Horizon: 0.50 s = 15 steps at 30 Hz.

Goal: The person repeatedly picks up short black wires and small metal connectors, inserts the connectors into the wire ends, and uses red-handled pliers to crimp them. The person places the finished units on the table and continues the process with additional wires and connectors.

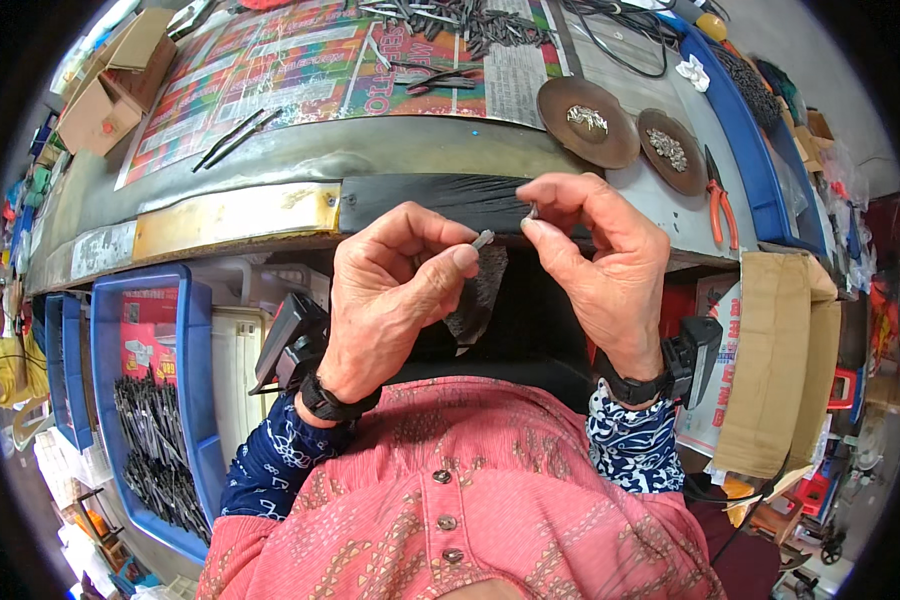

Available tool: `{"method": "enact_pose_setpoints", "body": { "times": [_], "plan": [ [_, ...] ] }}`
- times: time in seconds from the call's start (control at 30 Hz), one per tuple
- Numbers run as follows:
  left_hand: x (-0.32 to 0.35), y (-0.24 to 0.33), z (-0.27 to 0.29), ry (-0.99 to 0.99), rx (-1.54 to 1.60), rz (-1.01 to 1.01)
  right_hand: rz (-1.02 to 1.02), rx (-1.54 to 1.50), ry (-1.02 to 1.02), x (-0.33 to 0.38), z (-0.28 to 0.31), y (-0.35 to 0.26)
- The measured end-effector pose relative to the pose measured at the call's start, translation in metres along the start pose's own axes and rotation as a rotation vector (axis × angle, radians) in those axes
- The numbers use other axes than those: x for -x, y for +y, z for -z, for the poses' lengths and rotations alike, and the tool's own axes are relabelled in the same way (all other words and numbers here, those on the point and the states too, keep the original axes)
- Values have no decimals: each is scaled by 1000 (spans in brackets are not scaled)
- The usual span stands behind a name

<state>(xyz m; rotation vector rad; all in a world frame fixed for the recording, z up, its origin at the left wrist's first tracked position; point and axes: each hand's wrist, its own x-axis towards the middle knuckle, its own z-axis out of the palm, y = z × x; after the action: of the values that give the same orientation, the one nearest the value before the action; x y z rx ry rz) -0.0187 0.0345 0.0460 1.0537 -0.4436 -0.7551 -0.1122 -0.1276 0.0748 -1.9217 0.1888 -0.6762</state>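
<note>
My L grip [395, 290] pinches a small grey piece [483, 239] at frame ctr, my R grip [610, 245] a tiny metallic bit [533, 211] just up & right of it, & w/ so little to hold near the worktop [400, 145] edge, a slip could prob. drop either.

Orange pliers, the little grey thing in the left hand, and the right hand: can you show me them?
Orange pliers [716, 187]: head view, near the joint.
Little grey thing [483, 239]: head view, on the part showing.
Right hand [608, 252]: head view, on its middle.
</note>
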Motion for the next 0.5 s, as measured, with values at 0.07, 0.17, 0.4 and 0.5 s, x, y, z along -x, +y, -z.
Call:
{"method": "enact_pose_setpoints", "body": {
  "times": [0.07, 0.17, 0.4, 0.5],
  "plan": [
    [1, -1, -3, -9, -6, -13, 30, -46, 7, 3, 0, 0],
    [3, -2, -6, -20, -7, -20, -54, -188, -14, 8, 2, -1],
    [5, -2, -10, -14, -3, -34, -106, -416, -2, 10, 0, 1],
    [6, -2, -10, -10, -5, -31, -122, -480, 14, 11, -1, 1]
  ]
}}
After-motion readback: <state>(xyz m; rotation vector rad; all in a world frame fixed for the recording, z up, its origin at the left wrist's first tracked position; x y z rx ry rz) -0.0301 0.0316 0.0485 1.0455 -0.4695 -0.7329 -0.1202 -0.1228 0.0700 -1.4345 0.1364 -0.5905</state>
